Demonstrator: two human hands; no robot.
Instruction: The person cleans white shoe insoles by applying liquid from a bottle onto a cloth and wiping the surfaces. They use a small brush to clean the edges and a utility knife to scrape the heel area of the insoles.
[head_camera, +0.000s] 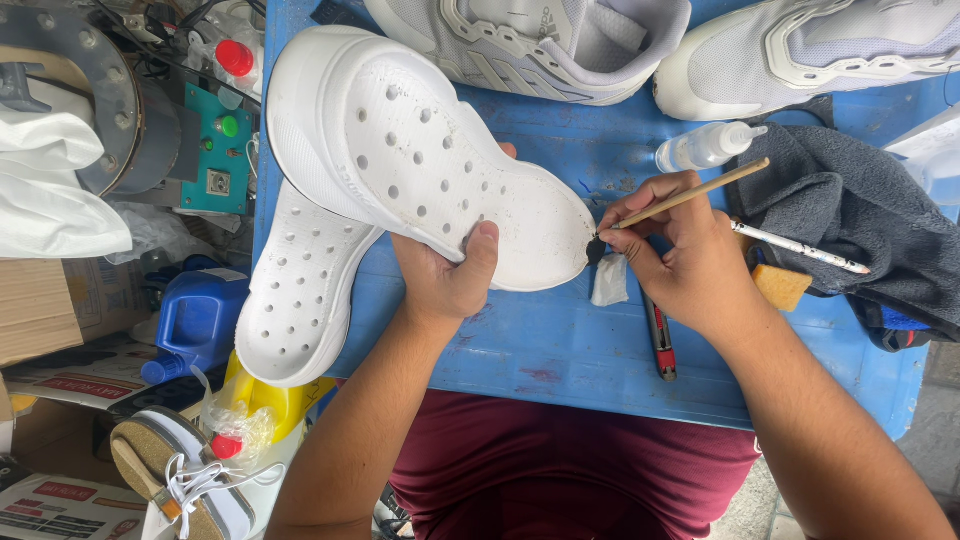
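My left hand (447, 272) grips a white perforated clog (420, 150) from below, thumb on its insole, and holds it above the blue table (560, 350). My right hand (678, 250) pinches a thin wooden-handled brush (690, 194) whose dark tip touches the clog's heel edge. A second white clog (300, 290) lies on the table under the first, hanging over the left edge.
Two grey-white sneakers (560, 45) (810, 50) lie at the table's far side. A small clear bottle (705, 146), a dark cloth (860, 225), a white pencil (800, 246), a sponge (780, 286), a red cutter (660, 340) and a white scrap (608, 282) surround my right hand. Left of the table stand a blue jug (195, 320), boxes and a machine.
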